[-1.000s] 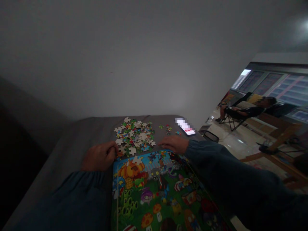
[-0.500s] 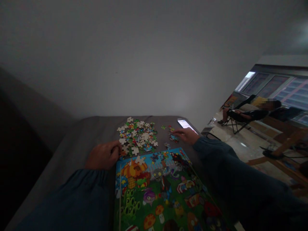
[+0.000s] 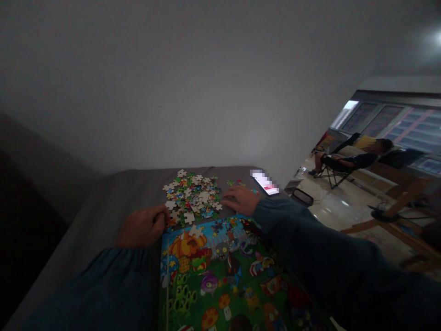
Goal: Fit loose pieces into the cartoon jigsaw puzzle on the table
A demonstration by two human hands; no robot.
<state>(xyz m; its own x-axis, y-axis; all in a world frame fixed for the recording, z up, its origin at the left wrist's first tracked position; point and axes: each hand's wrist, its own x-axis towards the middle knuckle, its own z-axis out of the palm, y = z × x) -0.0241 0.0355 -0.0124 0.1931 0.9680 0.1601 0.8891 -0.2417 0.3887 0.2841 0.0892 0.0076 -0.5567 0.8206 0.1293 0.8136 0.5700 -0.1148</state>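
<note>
A heap of loose jigsaw pieces (image 3: 193, 195), many with the pale back up, lies on the grey cloth. Below it is a cartoon puzzle board (image 3: 220, 271), with a pale piece (image 3: 196, 231) lying on its upper left. My left hand (image 3: 143, 225) rests curled at the heap's lower left, next to the board's top corner; whatever its fingertips hold, if anything, is hidden. On the heap's right side, my right hand (image 3: 241, 200) is palm down just above the board's top edge. Its fingers stretch towards the heap, and I see nothing gripped in them.
A lit phone (image 3: 265, 183) lies at the right end of the cloth-covered surface (image 3: 113, 202). Several stray pieces (image 3: 239, 182) lie beyond my right hand. A wall (image 3: 193, 92) rises behind. Further right, a person (image 3: 358, 161) sits in a folding chair, and a wooden frame (image 3: 392, 220) stands nearer.
My right hand has moved left, from the small group of pieces near the phone towards the big heap. My left hand stays by the heap. The whole view has shifted slightly.
</note>
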